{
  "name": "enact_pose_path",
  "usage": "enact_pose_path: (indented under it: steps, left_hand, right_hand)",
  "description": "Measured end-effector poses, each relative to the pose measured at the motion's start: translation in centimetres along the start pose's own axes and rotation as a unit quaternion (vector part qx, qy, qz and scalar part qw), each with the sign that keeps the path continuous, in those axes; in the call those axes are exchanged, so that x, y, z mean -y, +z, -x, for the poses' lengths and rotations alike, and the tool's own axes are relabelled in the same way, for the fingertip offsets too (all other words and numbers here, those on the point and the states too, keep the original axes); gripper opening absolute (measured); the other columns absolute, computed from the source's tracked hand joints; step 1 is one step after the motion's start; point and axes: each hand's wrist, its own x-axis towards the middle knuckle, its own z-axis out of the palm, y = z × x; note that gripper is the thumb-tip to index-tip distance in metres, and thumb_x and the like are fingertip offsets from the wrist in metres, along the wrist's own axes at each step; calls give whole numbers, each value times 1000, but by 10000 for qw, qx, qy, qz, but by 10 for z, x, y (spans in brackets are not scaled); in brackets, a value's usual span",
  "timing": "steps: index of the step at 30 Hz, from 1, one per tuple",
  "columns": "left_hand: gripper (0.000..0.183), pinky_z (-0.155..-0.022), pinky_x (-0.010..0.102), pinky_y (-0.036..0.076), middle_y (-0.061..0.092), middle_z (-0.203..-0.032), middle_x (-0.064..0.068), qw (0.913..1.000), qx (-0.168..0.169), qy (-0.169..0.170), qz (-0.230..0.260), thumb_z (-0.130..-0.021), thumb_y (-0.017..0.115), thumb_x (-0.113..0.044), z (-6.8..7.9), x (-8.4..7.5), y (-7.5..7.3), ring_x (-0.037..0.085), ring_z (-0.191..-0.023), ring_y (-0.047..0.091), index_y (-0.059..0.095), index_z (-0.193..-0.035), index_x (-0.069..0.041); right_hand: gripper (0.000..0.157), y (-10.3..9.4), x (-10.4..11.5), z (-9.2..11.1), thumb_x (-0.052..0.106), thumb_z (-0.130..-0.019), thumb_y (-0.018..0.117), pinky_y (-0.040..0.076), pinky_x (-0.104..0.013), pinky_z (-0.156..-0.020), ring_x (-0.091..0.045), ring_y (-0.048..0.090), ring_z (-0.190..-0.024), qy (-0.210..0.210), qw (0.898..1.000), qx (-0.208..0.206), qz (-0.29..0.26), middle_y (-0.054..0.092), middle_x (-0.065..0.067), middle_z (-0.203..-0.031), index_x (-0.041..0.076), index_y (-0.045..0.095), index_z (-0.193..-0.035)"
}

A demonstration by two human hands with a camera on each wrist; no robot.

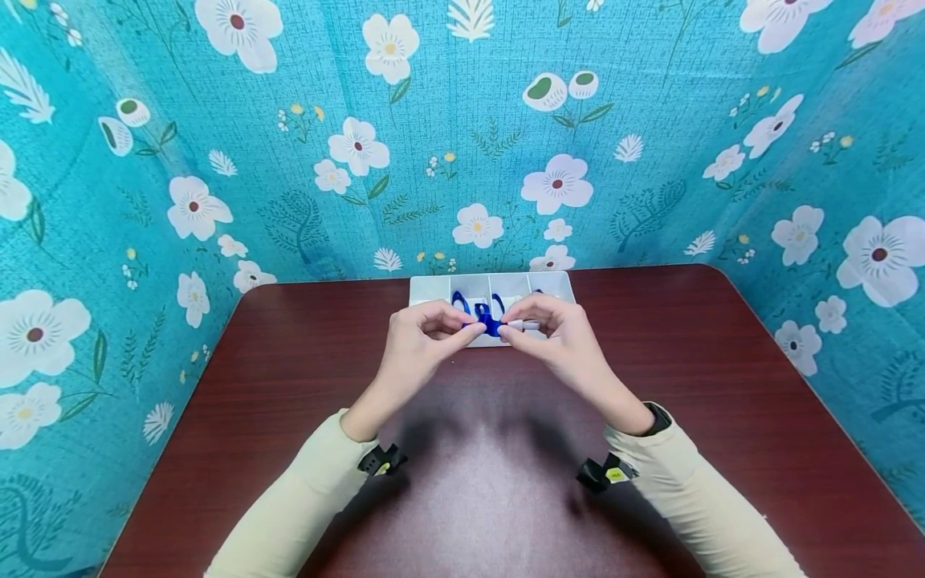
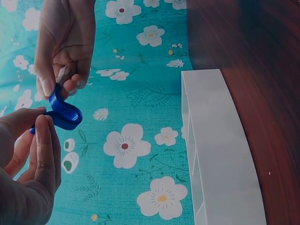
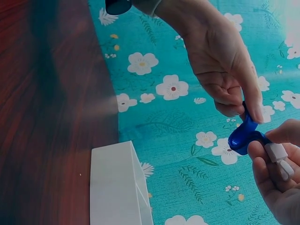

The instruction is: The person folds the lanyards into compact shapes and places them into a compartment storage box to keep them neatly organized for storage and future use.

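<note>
Between my two hands is a blue flat, bendy strip, cable-like (image 1: 491,323), with a white plug-like end (image 3: 276,152). My left hand (image 1: 422,341) pinches one end of the strip between thumb and fingers. At the other end, my right hand (image 1: 564,341) grips it near the white piece, which lies against the fingers. The middle of the blue strip (image 2: 68,117) bends into a curve between the hands. Both hands are over the front of a white divided tray (image 1: 430,287), which they partly hide in the head view.
Blue loops (image 1: 460,302) show in some of the tray's compartments. Beneath is a dark red-brown wooden table (image 1: 325,377). A turquoise flowered cloth (image 1: 448,120) hangs behind the table and along its sides.
</note>
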Motion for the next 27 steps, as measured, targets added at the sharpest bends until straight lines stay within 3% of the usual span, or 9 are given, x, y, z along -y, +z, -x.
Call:
enact_pose_path:
  steps: [11,16,21,27]
  left_hand:
    - [10,-59,28,56,75,-82,-1,9998,175,61,114,-86,81,-15,1,1,4,15,-67,70,79,-93,-8]
    - [13,-69,29,59,76,-88,-3,9997,181,31,132,-87,79,-14,2,1,5,13,-76,72,79,-99,-9]
    - [24,-76,27,59,76,-97,2,9997,154,173,2,-86,79,-13,6,0,7,10,-86,73,77,-109,-7]
    - [28,-77,28,58,75,-100,8,9997,79,187,113,-85,80,-9,7,-1,10,15,-90,73,76,-112,-4]
  right_hand:
    - [12,6,3,-1,-1,-85,78,52,-23,-69,-14,65,-85,-254,9990,-140,329,73,-5,-86,2,72,-95]
    - [12,9,3,-1,0,-84,78,55,-26,-75,-14,66,-85,-362,9970,-332,601,73,-2,-86,5,73,-94]
    - [12,10,4,-1,1,-84,79,55,-27,-83,-14,69,-85,-531,9913,-560,1065,74,-1,-86,6,74,-93]
    - [13,11,5,-1,1,-82,81,53,-25,-77,-15,72,-83,-751,9830,-799,1470,75,-1,-87,7,75,-93]
